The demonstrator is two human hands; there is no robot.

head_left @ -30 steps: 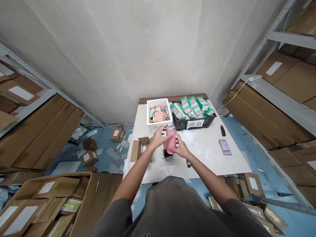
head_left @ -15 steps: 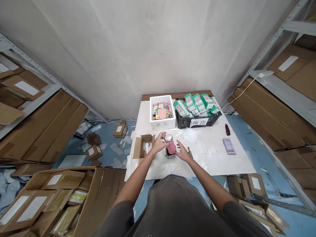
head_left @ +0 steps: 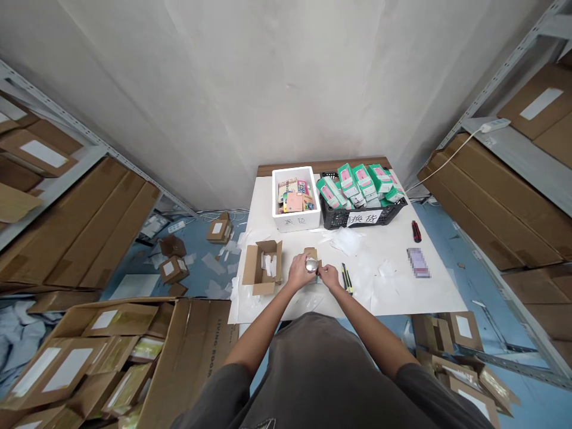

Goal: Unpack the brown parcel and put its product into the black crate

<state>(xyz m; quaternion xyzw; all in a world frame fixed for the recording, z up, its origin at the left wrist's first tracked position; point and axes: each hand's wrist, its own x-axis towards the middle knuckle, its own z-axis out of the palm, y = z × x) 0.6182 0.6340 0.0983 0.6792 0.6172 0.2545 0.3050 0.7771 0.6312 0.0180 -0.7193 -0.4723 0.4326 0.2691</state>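
Observation:
My left hand (head_left: 298, 272) is wrapped round a pink bottle with a shiny silver lid (head_left: 311, 264); from above, little more than the lid shows. The bottle stands in or right over a small box with a brown flap (head_left: 310, 253), mostly hidden by my hands. At the box's right edge, the closed fingers of my right hand (head_left: 329, 276) pinch its side. A yellow and black box cutter (head_left: 347, 279) lies just right of that hand. To the left stands an opened cardboard box (head_left: 263, 268) with white paper inside.
A white foam box (head_left: 295, 221) of small packets and a black crate (head_left: 336, 219) heaped with green and pink boxes stand at the table's back. A red and black tool (head_left: 416, 232) lies right. A large carton (head_left: 196, 345) of parcels stands at left, and shelves flank both sides.
The bottle has gone from tilted to more upright and lower at the small box. My left hand has closed round it, and my right hand has gone from spread fingers to pinching the box edge.

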